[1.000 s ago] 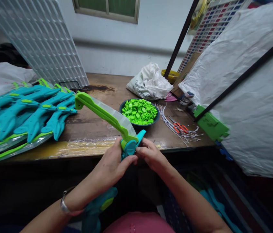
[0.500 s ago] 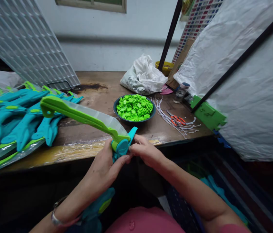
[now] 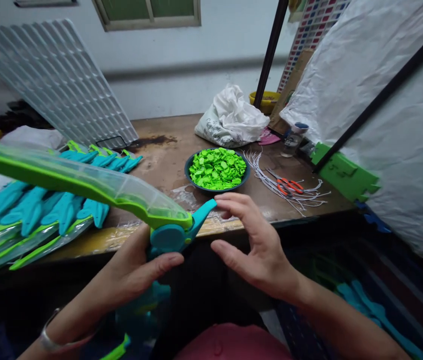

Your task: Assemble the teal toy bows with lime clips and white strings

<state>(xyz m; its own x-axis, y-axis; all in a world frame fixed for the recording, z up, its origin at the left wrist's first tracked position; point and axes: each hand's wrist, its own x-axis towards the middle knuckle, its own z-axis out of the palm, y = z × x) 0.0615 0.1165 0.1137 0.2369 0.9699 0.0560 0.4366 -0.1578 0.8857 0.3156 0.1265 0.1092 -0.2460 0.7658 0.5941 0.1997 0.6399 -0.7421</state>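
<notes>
Head view. My left hand (image 3: 132, 267) is wrapped round the lower body of the plastic toy (image 3: 109, 196), with the thumb lying across the front, below the round teal joint (image 3: 166, 237). The toy is at left of centre in the frame. Its long green arm, with a clear plastic strip along the top, slopes from the left edge down to the joint; a teal tip (image 3: 201, 216) projects from there up and to the right.

My right hand (image 3: 258, 245), right of centre, is spread: the fingers are bent and the thumb stands apart from them. A fingertip meets the end of the teal tip; I cannot tell whether it presses. A bracelet (image 3: 48, 336) is on my left wrist, lower left.

The table (image 3: 158, 175) crosses the middle of the frame. Near its centre, a dark bowl (image 3: 187, 172) contains small green pieces (image 3: 217, 169). To the right of the bowl lie white cords (image 3: 260, 172), with orange-handled pliers (image 3: 290, 186) on them. A white bag (image 3: 230, 117) stands behind the bowl, upper centre. Similar teal and green toys (image 3: 61, 212) lie piled at the left, partly behind the held toy.
</notes>
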